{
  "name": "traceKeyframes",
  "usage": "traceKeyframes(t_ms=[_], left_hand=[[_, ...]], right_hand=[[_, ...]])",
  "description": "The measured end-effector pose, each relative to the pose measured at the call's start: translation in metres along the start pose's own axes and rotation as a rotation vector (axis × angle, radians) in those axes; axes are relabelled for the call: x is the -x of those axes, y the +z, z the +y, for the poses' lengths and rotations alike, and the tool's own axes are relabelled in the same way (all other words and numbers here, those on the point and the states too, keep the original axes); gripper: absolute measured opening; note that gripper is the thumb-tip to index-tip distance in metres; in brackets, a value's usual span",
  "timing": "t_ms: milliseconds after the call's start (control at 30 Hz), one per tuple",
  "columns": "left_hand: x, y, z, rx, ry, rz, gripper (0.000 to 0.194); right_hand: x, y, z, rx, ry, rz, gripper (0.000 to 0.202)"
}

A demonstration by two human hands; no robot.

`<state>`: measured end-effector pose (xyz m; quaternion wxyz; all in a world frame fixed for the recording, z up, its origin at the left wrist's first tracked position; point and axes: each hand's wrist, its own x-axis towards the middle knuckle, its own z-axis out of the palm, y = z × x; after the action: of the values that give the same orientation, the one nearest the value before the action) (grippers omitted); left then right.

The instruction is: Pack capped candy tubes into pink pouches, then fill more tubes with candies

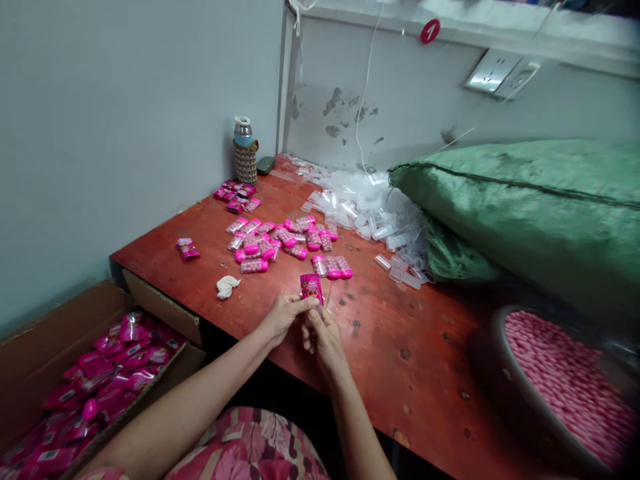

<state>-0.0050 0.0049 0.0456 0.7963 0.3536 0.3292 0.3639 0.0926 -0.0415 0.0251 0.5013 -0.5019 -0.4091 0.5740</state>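
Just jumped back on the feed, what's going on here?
A person's left hand holds a small pink packet over the red table; the right hand is at its lower end, its grip unclear. Beyond lie filled, pink-capped tubes, with clear empty tubes heaped beside a green sack. An open cardboard box at left holds more packets; a dark tub at right holds pink beads.
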Motion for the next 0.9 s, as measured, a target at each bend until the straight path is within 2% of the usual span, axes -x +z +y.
traceKeyframes(t_ms=[67,167,233,400,500,600,700,733,800,833,900], left_hand=[[0.002,-0.002,0.001,0.015,0.006,0.001,0.030],[0.003,-0.007,0.004,0.083,0.065,0.146,0.024],[0.004,-0.009,0.004,0.110,0.075,0.195,0.023],[0.010,-0.002,-0.006,0.095,0.057,0.118,0.024],[0.021,0.000,-0.006,0.110,0.089,0.132,0.023],[0.042,-0.011,0.007,0.200,0.273,0.330,0.021],[0.064,-0.033,0.022,0.266,0.578,0.555,0.042],[0.067,-0.040,0.025,0.231,0.644,0.603,0.048],[0.064,-0.048,0.026,0.004,0.684,0.641,0.049],[0.057,-0.049,0.024,-0.180,0.670,0.618,0.043],[0.036,-0.045,0.017,-0.608,0.613,0.488,0.036]], right_hand=[[0.002,0.000,0.001,-0.075,0.015,-0.020,0.027],[0.008,-0.002,0.002,-0.151,-0.008,-0.007,0.027],[0.010,-0.004,0.003,-0.182,-0.029,0.019,0.029],[0.004,-0.001,0.006,-0.227,-0.060,0.125,0.025],[0.000,0.004,0.004,-0.248,-0.057,0.112,0.023],[0.001,0.003,0.001,-0.242,-0.038,0.059,0.023],[0.002,-0.011,-0.001,-0.196,-0.029,0.118,0.021],[0.001,-0.017,-0.001,-0.172,-0.031,0.158,0.022],[-0.001,-0.028,-0.001,-0.124,-0.033,0.234,0.024],[-0.002,-0.032,0.000,-0.107,-0.033,0.259,0.026],[-0.004,-0.035,0.000,-0.085,-0.033,0.272,0.027]])
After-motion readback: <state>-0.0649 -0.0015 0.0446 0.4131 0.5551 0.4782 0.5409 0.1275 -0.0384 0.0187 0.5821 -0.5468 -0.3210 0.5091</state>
